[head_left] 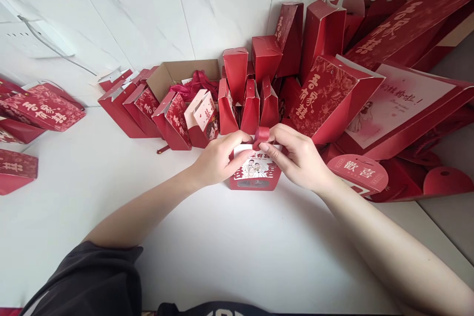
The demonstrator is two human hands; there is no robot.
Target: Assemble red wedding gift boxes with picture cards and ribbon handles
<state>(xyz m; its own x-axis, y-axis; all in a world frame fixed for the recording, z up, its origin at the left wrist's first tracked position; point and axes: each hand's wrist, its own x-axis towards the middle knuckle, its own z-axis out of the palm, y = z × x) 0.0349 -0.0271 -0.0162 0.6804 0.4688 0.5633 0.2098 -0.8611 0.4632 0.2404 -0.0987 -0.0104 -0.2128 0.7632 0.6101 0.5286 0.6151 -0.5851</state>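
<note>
A small red and white gift box (252, 184), printed with a bride and groom, stands upright on the white table in front of me. A loop of red ribbon (262, 135) rises at its top edge. My left hand (224, 157) is closed on the box's upper left side, thumb on the front and fingers behind. At the upper right, my right hand (298, 154) pinches the ribbon between thumb and fingers. The fingertips behind the box are hidden.
Behind the box stand several small red boxes (250, 108) and a cardboard box (181, 70) holding red ribbons (198, 84). Large red gift bags (322, 94) crowd the right side. More red boxes (46, 108) lie at the far left, near a wall socket (40, 37).
</note>
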